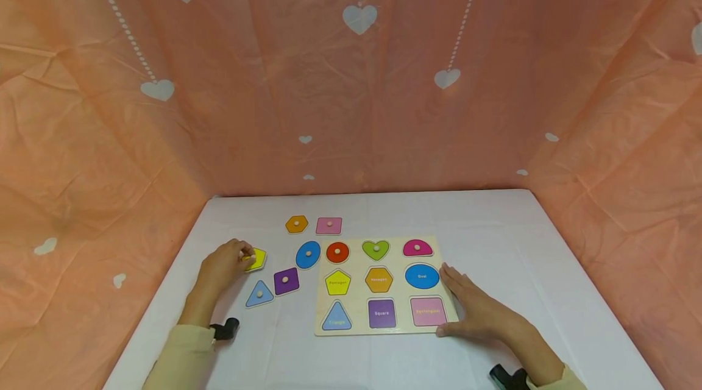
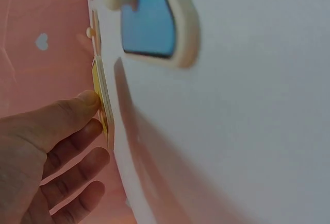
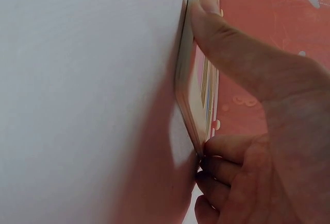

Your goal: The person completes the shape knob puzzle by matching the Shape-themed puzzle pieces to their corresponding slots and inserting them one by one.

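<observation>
Our left hand [image 1: 226, 262] pinches the yellow piece [image 1: 256, 259] left of the board [image 1: 359, 326]; our right hand [image 1: 476, 311], spread flat, should steady the board's edge.

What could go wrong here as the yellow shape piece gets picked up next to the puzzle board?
The left hand pinches the yellow pentagon piece only by its small knob, so it may slip or swing. The purple square piece and blue triangle piece lie close and could get knocked. The right hand rests at the puzzle board edge; the board might shift.
</observation>
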The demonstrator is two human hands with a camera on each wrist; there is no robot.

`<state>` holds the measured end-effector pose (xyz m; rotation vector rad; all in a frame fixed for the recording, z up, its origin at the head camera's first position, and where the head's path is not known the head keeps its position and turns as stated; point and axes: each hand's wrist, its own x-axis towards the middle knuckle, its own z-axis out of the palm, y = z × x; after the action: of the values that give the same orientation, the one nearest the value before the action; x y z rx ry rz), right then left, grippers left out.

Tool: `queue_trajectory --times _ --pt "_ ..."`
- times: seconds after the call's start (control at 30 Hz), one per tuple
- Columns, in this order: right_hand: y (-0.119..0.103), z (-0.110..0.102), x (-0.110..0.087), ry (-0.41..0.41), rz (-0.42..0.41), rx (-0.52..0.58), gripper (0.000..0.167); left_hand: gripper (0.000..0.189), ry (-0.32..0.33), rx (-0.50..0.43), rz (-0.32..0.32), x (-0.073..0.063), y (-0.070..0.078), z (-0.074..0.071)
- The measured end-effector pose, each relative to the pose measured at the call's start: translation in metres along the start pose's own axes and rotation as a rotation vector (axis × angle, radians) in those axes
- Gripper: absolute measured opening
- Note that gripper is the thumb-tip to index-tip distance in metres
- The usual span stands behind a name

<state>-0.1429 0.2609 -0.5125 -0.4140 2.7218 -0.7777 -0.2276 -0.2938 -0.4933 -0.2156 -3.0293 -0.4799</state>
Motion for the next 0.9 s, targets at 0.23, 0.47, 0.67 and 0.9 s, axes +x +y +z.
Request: queue_trajectory --times 0.23,0.47,0.67,0.9 --pt "0.001 -0.001 0.0 0.007 -0.028 0.0 0.129 0.015 -0.005 0.018 0.016 0.003 0.018 -0.005" --pt "0.001 -0.001 0.0 -0.002 -0.018 0.005 0.129 0.017 -0.024 -0.029 -0.015 0.003 0.032 -0.002" --pt "0.001 -0.001 0.001 -0.007 -0.005 0.001 0.129 0.019 -0.02 -0.04 0.02 0.002 0.043 0.0" --pt "0.001 -0.001 0.001 -0.009 -0.004 0.002 0.129 0.017 -0.024 -0.042 0.063 0.001 0.058 -0.001"
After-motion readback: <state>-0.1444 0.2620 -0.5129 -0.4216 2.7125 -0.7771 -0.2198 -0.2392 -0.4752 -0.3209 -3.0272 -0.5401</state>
